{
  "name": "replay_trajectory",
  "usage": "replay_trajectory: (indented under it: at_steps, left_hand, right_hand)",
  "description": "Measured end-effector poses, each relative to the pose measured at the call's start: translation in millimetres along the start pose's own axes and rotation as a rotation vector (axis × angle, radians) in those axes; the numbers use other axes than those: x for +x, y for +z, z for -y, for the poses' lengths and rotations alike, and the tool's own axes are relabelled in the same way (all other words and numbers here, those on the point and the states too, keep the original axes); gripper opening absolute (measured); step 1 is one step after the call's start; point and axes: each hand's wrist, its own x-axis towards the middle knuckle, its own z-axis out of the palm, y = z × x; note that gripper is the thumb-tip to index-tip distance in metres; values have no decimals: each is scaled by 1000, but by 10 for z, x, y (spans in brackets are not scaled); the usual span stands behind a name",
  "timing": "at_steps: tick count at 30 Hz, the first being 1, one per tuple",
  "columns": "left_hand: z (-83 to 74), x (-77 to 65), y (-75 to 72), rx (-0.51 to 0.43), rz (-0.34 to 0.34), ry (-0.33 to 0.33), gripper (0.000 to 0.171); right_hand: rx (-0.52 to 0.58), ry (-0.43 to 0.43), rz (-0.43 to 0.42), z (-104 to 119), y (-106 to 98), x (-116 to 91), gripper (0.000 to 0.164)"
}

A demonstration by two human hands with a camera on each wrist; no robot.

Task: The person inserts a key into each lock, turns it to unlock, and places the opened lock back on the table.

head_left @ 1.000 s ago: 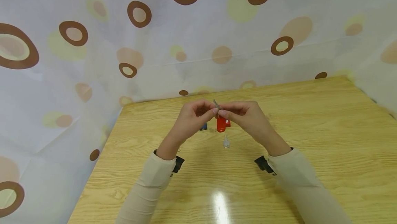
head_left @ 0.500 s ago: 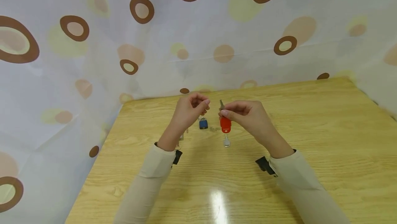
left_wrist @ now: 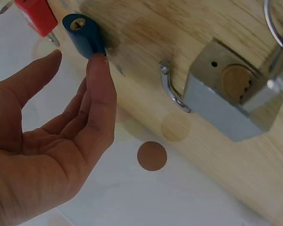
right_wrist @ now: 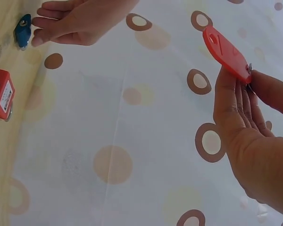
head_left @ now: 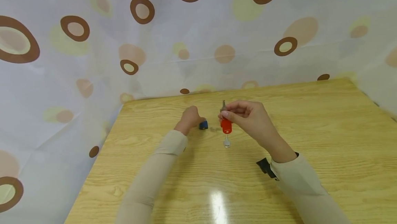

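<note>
In the head view my right hand (head_left: 246, 115) pinches a small metal key (head_left: 223, 106) between thumb and fingers, its blade pointing up. From the key hangs a red plastic tag (head_left: 227, 126), tilted in the right wrist view. My left hand (left_wrist: 61, 150) reaches to a blue padlock (left_wrist: 87, 37) on the table. Its fingers are fairly straight, the index fingertip right at the padlock's side and the thumb apart from it. A red padlock (right_wrist: 2, 94) stands beside the blue one, hidden behind the tag in the head view.
A grey metal padlock (left_wrist: 226, 99) lies near the left hand, with a flat metal piece across its base. Another silver key (head_left: 227, 142) lies on the wooden table (head_left: 279, 182) below the tag. A patterned cloth (head_left: 198, 44) hangs behind the table.
The left hand has let go of the key and tag, moved left, then down to the blue padlock. The right hand keeps the key, shifted slightly right.
</note>
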Motion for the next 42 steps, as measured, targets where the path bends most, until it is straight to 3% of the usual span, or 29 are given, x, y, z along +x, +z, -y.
replay_trajectory:
  at_steps: [4, 7, 14, 20, 27, 29, 35, 42]
  left_hand:
    - [-15, 50, 91, 34, -24, -21, 29]
    - [-19, 69, 131, 6, -34, -50, 33]
    - [-6, 85, 156, -107, -29, -81, 36]
    - [61, 116, 197, -179, -28, -51, 33]
    - [132, 81, 242, -284, -104, -79, 30]
    - [150, 53, 246, -371, -115, -92, 32]
    - [130, -38, 213, -819, -114, -106, 21]
    - [-63, -275, 79, -1128, -137, 3, 35]
  right_hand:
    - [-22, -26, -5, 1, -1, -9, 22]
    - [-33, -40, -6, -6, -4, -9, 21]
    - [-50, -56, -10, -15, -9, -9, 21]
    - [-56, -55, -13, -18, -17, -4, 20]
    - [-70, -52, -18, -48, -20, -9, 20]
    - [-68, -50, -17, -56, -14, -3, 21]
    - [-100, -43, -29, -73, -6, 14, 20]
    - [-168, -35, -55, -56, -16, 28, 20]
